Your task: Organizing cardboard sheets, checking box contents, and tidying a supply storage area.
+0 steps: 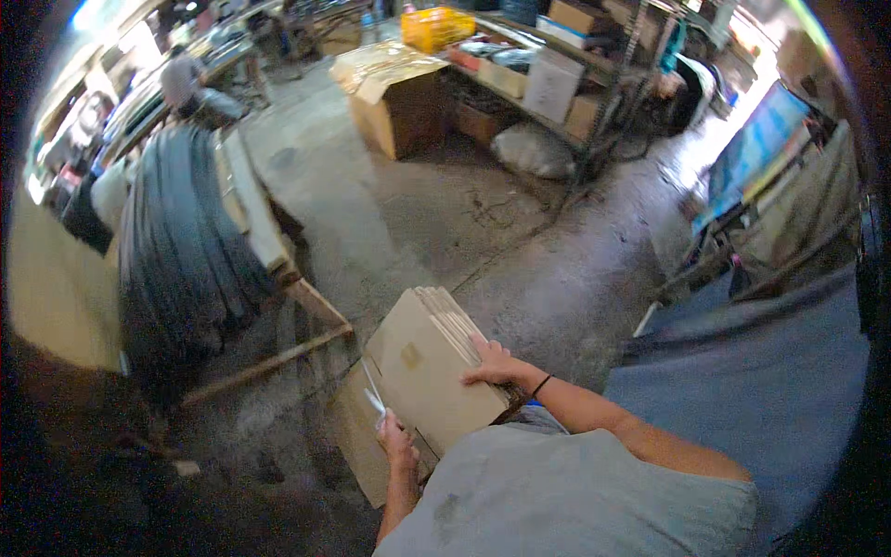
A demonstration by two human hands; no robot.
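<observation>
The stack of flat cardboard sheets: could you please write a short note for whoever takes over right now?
Left hand: at the near lower edge of the stack of flat cardboard sheets, by a whitish strap.
Right hand: palm down on the stack's right edge.
The stack lies tilted on a larger flat cardboard piece over the concrete floor.
Done: sheets gathered and squared.
Left: whether the strap is fastened cannot be told; check it.
</observation>
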